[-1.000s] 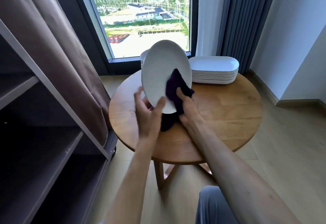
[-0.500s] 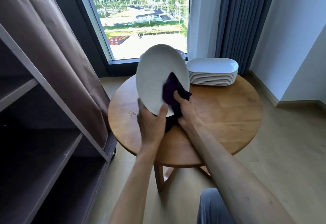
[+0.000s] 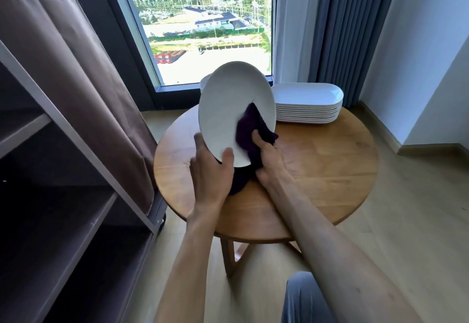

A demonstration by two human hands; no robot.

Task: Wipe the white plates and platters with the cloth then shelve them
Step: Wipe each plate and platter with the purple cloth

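Tilting white oval plate (image 3: 229, 109) w/ purple cloth (image 3: 250, 133) pressed on.

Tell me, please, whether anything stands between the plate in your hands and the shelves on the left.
Nothing visible does. The left hand holds the plate tilted above the table while the right hand presses the cloth on it. The shelves stand open; their brown curtain is drawn back.
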